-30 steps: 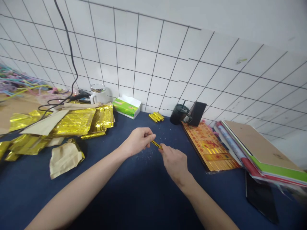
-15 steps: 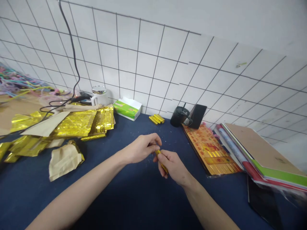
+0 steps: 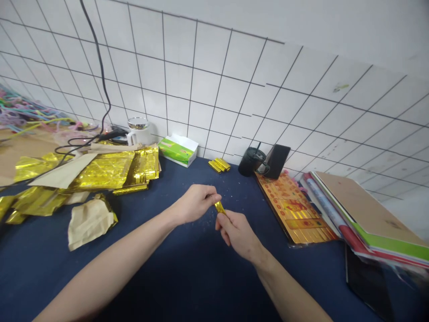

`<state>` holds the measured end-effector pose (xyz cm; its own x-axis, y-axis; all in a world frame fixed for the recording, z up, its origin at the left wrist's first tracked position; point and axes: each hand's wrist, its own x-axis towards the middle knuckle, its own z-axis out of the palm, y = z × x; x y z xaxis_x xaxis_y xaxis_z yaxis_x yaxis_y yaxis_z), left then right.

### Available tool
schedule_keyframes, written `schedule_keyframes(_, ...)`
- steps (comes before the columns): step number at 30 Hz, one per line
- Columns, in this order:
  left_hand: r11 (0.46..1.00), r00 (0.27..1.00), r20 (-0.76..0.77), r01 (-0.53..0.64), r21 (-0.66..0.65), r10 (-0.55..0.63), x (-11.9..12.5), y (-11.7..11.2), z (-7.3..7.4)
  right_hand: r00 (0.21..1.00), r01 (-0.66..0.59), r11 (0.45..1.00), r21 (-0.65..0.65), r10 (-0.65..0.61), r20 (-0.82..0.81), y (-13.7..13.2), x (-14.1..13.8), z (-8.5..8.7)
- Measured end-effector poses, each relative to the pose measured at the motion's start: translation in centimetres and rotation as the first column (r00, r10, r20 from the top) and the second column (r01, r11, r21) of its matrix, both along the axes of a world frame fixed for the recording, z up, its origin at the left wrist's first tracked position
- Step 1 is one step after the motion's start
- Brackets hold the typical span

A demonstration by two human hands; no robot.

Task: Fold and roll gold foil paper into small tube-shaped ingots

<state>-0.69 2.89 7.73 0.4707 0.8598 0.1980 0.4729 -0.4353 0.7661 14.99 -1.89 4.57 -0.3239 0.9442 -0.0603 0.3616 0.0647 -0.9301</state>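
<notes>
Both of my hands meet over the middle of the dark blue tabletop (image 3: pixel 174 277). My left hand (image 3: pixel 194 203) pinches the upper end of a small folded gold foil piece (image 3: pixel 219 207). My right hand (image 3: pixel 236 230) is closed around its lower end, fingers curled, so most of the piece is hidden. Several finished gold foil pieces (image 3: pixel 219 164) lie together near the tiled wall, beyond my hands.
A heap of gold foil sheets (image 3: pixel 107 172) and crumpled brown paper (image 3: pixel 89 221) lie at the left. A white mug (image 3: pixel 138 132), a green tissue box (image 3: pixel 177 150), a black cup (image 3: pixel 251 162), a gold printed sheet stack (image 3: pixel 291 205) and stacked folders (image 3: pixel 362 214) line the back and right.
The gold piece went from stretched out between my hands to gathered short between my fingertips. My right hand moved in closer to my left.
</notes>
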Motion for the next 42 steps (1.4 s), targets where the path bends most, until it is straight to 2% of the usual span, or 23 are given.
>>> schedule_keyframes(5, 0.996, 0.993, 0.084, -0.088, 0.02, 0.086, -1.1, 1.0, -0.1, 0.999, -0.022, 0.999, -0.049, 0.021, -0.025, -0.3, 0.0, -0.5)
schedule_keyframes(12, 0.997, 0.985, 0.149, -0.082, -0.008, 0.082, -1.3, 1.4, -0.2, 0.999, 0.011, 0.998, 0.055, -0.014, 0.046, -0.7, 0.0, -0.6)
schedule_keyframes(17, 0.997, 0.994, 0.074, -0.075, -0.031, 0.077, -1.1, 1.0, 0.2, 0.999, -0.001, 1.0, -0.005, 0.001, -0.047, -0.8, -0.2, -0.7)
schedule_keyframes(23, 0.997, 0.997, -0.03, -0.073, 0.019, 0.073, -0.9, 0.6, 0.4, 0.993, -0.035, 0.993, -0.113, 0.022, -0.118, -0.7, -0.4, -1.1)
schedule_keyframes(26, 0.996, 0.996, -0.006, -0.089, 0.007, 0.089, -1.1, 1.1, 0.0, 0.994, -0.015, 0.992, -0.128, 0.001, -0.109, -0.7, -0.5, -1.3)
schedule_keyframes(31, 0.993, 0.988, 0.127, -0.076, -0.092, 0.088, -1.4, 1.8, -0.8, 0.993, -0.003, 0.999, -0.053, -0.003, -0.118, -0.8, -0.5, -1.3)
schedule_keyframes(34, 0.965, 0.938, 0.335, 0.006, -0.262, 0.085, -0.7, 1.5, -1.3, 0.986, 0.024, 0.999, -0.036, -0.029, -0.166, -0.9, -0.5, -1.5)
schedule_keyframes(37, 0.894, 0.856, 0.516, 0.212, -0.395, 0.025, 0.5, 0.5, -1.7, 0.966, 0.056, 0.998, -0.022, -0.06, -0.253, -0.8, -0.6, -1.7)
schedule_keyframes(39, 0.832, 0.832, 0.555, 0.317, -0.455, -0.013, 1.4, -0.4, -2.0, 0.949, 0.079, 0.997, -0.016, -0.08, -0.304, -0.8, -0.6, -1.8)
schedule_keyframes(42, 0.793, 0.813, 0.581, 0.336, -0.508, 0.028, 2.3, -1.2, -2.2, 0.927, 0.095, 0.995, -0.034, -0.101, -0.361, -0.7, -0.6, -2.3)
